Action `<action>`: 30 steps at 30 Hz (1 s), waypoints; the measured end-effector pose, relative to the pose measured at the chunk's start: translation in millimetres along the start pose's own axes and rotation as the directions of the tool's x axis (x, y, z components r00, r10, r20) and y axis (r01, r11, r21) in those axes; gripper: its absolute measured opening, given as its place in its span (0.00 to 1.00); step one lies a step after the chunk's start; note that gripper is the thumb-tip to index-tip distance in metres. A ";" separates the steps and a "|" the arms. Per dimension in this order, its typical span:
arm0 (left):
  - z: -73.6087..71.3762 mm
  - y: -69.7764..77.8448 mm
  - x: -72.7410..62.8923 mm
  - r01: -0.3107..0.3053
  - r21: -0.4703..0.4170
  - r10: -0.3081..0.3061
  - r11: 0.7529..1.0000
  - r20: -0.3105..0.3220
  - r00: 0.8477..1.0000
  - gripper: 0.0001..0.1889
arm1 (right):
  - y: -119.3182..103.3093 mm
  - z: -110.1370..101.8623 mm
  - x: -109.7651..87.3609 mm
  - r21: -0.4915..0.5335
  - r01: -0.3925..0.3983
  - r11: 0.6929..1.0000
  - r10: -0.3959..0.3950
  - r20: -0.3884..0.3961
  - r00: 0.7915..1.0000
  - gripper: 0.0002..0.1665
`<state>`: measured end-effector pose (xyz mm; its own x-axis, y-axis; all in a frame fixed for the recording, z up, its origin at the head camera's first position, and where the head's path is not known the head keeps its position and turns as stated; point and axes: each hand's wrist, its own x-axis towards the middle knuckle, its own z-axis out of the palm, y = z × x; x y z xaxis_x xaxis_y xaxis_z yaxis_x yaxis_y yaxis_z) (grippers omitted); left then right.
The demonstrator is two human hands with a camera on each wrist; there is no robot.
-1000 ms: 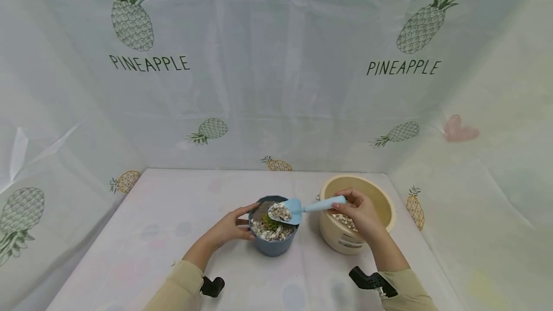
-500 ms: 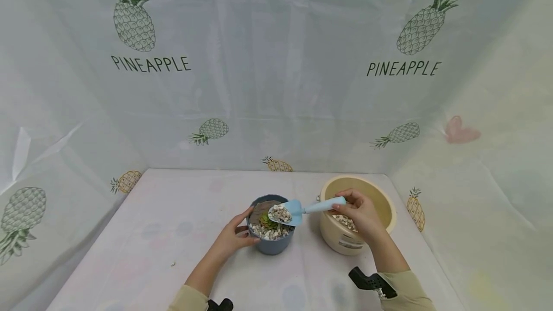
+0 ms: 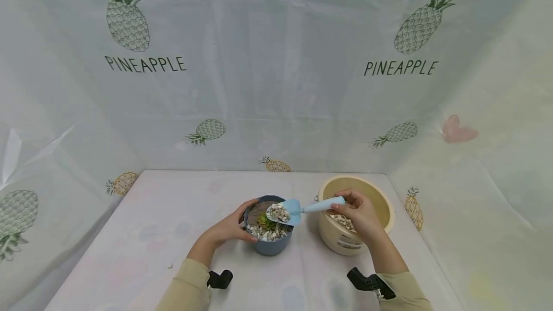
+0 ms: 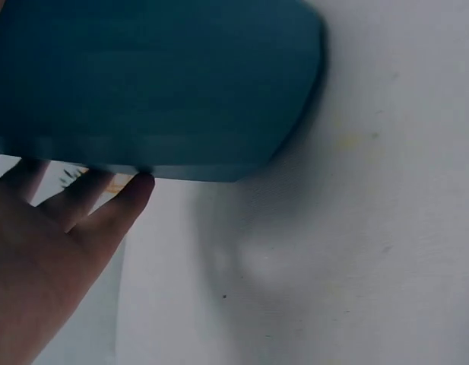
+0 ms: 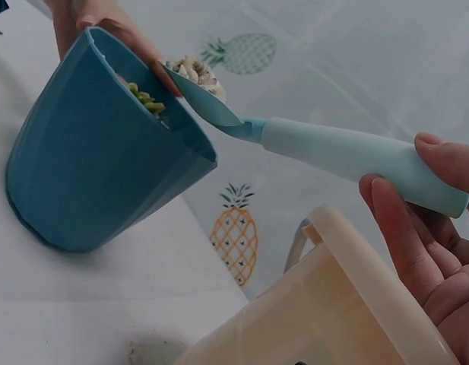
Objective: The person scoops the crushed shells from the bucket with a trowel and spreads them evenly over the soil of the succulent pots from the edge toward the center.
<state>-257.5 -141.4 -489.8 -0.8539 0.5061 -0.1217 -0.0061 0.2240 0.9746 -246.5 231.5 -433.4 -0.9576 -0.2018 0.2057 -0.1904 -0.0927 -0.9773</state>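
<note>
A blue plant pot (image 3: 270,247) stands on the table, with a small green succulent (image 3: 264,222), brown soil and pale pebbles inside. My left hand (image 3: 226,230) grips the pot from its left side; in the left wrist view its fingertips touch the pot wall (image 4: 158,84). With thumb and fingers, my right hand (image 3: 363,214) pinches the handle end of a light blue trowel (image 3: 325,204). The trowel's blade, heaped with pebbles (image 3: 278,212), hovers over the right part of the pot's opening. In the right wrist view the blade lies level with the pot's rim.
A cream bucket (image 3: 337,238) holding more pebbles (image 3: 344,222) stands right of the pot, below my right hand. One small stray bit (image 3: 170,267) lies on the white tablecloth (image 3: 129,239) at left. Pineapple-print sheets (image 3: 276,85) hang behind and at both sides.
My left hand has shifted its hold on the pot, and the pot has moved slightly left. The right hand and the loaded trowel stay almost still.
</note>
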 end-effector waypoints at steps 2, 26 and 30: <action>-2.8 0.2 1.8 -0.009 0.006 0.008 1.000 0.019 1.000 0.58 | 0.4 1.3 0.2 0.007 0.005 1.000 -0.005 0.003 1.000 0.21; 39.8 3.9 -20.9 0.065 -0.106 -0.095 0.992 -0.309 0.946 0.59 | -4.1 4.5 -3.3 -0.010 -0.031 0.999 0.031 -0.002 1.000 0.26; 46.6 9.3 -27.2 0.058 -0.118 -0.096 0.991 -0.353 0.931 0.58 | -4.6 4.9 -5.4 -0.007 -0.035 0.999 0.035 0.003 0.999 0.26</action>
<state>-210.1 -114.3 -486.1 -0.9778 0.1553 -0.1406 -0.1168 0.1527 0.9813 -239.4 228.2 -429.8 -0.9631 -0.2078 0.1712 -0.1580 -0.0788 -0.9843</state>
